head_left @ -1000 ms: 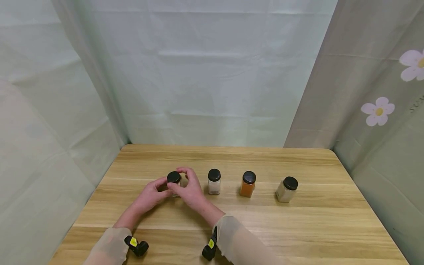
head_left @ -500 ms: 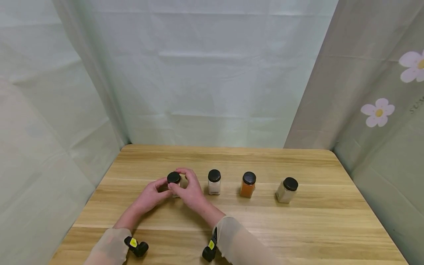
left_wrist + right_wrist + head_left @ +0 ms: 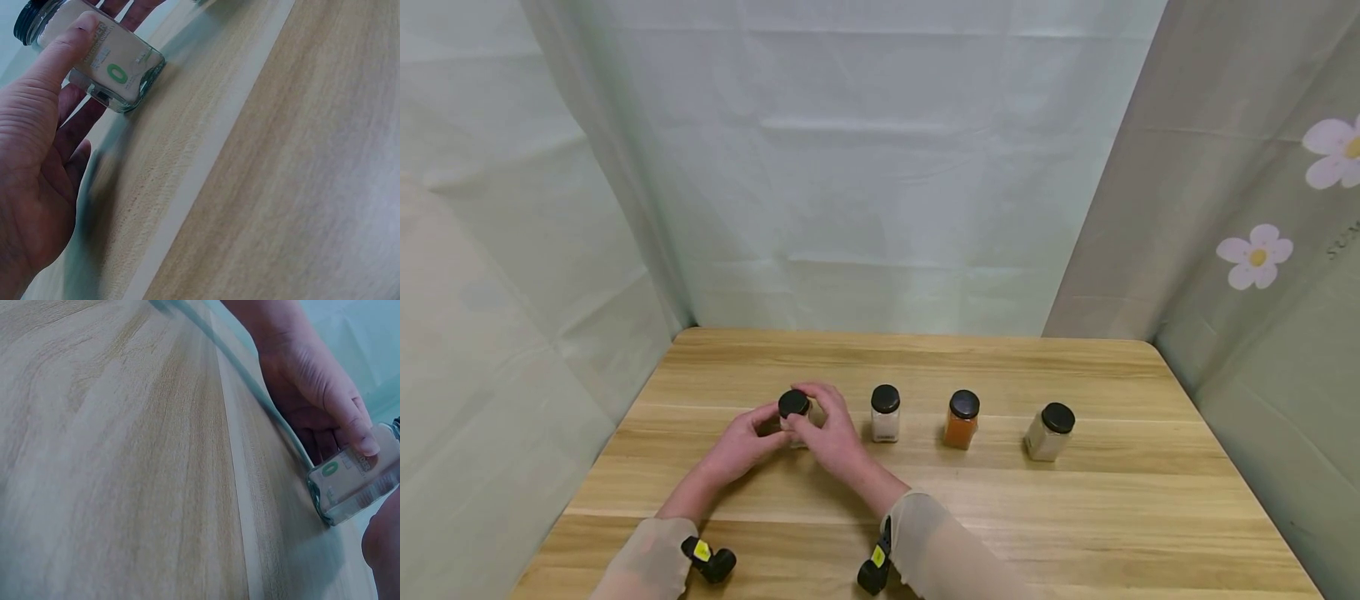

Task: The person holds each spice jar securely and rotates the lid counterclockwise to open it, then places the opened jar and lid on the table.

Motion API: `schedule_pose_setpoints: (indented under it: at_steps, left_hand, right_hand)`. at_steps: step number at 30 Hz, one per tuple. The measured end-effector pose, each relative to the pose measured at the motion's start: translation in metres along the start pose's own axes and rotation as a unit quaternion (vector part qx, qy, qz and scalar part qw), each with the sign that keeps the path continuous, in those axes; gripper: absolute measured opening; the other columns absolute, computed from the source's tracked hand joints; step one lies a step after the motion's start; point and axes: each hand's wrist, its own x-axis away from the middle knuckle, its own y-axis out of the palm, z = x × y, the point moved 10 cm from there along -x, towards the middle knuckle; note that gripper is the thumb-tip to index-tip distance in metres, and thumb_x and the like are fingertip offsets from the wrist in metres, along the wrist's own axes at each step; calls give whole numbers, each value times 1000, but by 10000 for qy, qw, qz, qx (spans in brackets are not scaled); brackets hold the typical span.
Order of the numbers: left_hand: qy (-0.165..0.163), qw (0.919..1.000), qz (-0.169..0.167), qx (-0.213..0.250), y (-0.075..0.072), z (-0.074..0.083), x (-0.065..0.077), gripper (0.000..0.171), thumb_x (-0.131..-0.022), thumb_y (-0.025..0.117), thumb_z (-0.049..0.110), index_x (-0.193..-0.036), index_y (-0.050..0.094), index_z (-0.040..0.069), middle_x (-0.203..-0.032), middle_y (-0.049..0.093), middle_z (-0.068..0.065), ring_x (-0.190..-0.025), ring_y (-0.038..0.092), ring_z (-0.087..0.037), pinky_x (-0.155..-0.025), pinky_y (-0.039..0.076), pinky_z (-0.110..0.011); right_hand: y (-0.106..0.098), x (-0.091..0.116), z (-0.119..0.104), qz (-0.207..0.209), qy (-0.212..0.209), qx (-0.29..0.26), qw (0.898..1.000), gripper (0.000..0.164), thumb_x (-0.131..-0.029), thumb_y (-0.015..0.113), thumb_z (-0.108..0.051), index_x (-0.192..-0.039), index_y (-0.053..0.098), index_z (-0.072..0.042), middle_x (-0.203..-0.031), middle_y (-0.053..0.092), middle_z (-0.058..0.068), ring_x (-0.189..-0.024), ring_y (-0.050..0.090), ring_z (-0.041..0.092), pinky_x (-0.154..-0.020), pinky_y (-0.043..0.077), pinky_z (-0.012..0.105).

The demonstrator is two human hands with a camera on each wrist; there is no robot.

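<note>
A clear glass spice jar (image 3: 119, 53) with pale contents and a green ring on its label stands upright at the table's left. My left hand (image 3: 737, 450) grips its body, the thumb lying across the label in both wrist views. Around its black lid (image 3: 793, 402), the thumb and index finger of my right hand (image 3: 838, 442) are curled, thumb in front and index behind. Only a small part of the right hand (image 3: 384, 550) shows at the edge of the right wrist view. The lid is cut off there.
To the right, three more black-lidded jars form a spaced row on the wooden table (image 3: 1075, 525): a white-filled jar (image 3: 885, 423), an orange-filled jar (image 3: 960, 431) and a beige-filled jar (image 3: 1045, 442). Pale curtains (image 3: 880, 192) hang behind the table and at both sides.
My right thumb has slid slightly right across the front of the lid, while the index finger behind has shifted slightly left. The left hand and the other jars hold their places.
</note>
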Motion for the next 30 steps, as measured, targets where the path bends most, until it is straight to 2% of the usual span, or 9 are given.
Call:
schedule_pose_setpoints:
  at_steps: [6,9,13,22,30]
  left_hand:
    - [4,10000,24,-52,0,2,0,44,-93,78,32,-135,67,23,-134,65,0,-121,56,-21,-101,44,-35]
    - [6,10000,32,-60,0,3,1,46,-93,77,31,-136,67,21,-137,64,-2,-125,55,-22,-102,43,-33]
    - [58,10000,15,-36,0,4,1,47,-95,76,29,-139,65,15,-143,59,-7,-134,50,-27,-105,40,-28]
    - [126,9999,31,0,0,6,3,44,-95,75,23,-137,66,14,-143,60,-8,-135,49,-28,-104,40,-25]
    - [76,10000,18,3,0,4,3,46,-96,75,23,-139,64,13,-145,58,-10,-136,48,-29,-106,39,-26]
  right_hand:
    - [2,1,0,-79,54,-79,9999,48,-97,65,-24,-144,59,-28,-151,46,3,-140,37,14,-116,28,46]
    - [2,3,1,-93,137,-126,9998,51,-98,67,-30,-147,54,-31,-151,46,-3,-141,36,12,-117,28,46]
    - [1,4,1,-42,233,-284,9993,59,-95,73,-36,-149,50,-28,-148,47,-14,-141,37,14,-118,28,49]
    - [0,2,6,185,456,-559,9972,59,-88,82,-35,-139,54,-27,-144,48,-12,-140,37,25,-114,30,52]
    - [-2,1,9,361,517,-689,9956,58,-87,85,-32,-134,55,-17,-137,52,-13,-137,39,26,-113,31,51]
